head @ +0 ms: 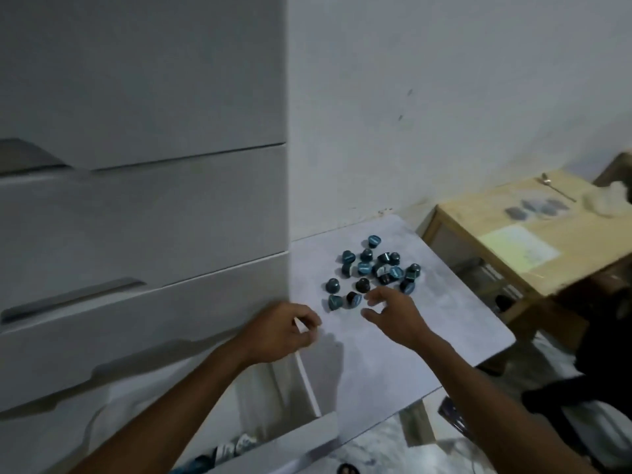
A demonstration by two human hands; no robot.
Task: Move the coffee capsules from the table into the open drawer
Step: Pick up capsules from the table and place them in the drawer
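Note:
Several dark blue and black coffee capsules (372, 271) lie in a loose cluster on the pale grey table (393, 364). My right hand (393, 316) hovers just in front of the cluster, fingers spread, holding nothing. My left hand (284, 331) is over the right edge of the open drawer (301, 436), its fingers curled together; I cannot tell whether it holds a capsule. The drawer is pulled out at the bottom of the white cabinet (136, 213), and some capsules (232, 448) show inside near its front wall.
The cabinet's shut upper drawers rise to the left of the table. A wooden side table (519, 234) with a spoon (554, 186) stands at the right. A dark shape (608, 336) fills the lower right. A white wall is behind.

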